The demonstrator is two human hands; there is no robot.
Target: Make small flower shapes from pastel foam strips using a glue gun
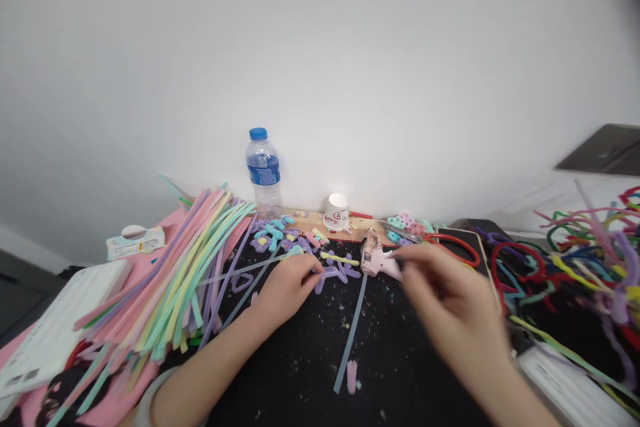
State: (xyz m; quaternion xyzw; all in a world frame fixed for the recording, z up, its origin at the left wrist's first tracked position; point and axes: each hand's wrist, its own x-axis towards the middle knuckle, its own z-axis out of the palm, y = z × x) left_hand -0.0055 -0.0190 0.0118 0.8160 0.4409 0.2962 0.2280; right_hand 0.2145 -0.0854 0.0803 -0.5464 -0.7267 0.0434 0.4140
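My left hand [289,287] rests on the black table [300,373], fingers pinched on a purple pipe-cleaner shape [336,273]. A yellow pipe-cleaner piece [340,258] lies just beyond it. My right hand [445,300] is blurred by motion and hovers close to a pink glue gun [376,259], fingers curled toward its handle. Whether it touches the gun is unclear. A pale glue stick [351,333] trails from the gun toward me.
A heap of pastel pipe cleaners [180,267] lies at the left. A water bottle [263,170] and a white cup [337,211] stand by the wall. Red-handled scissors [453,247] and tangled bright pipe cleaners [575,267] sit at the right.
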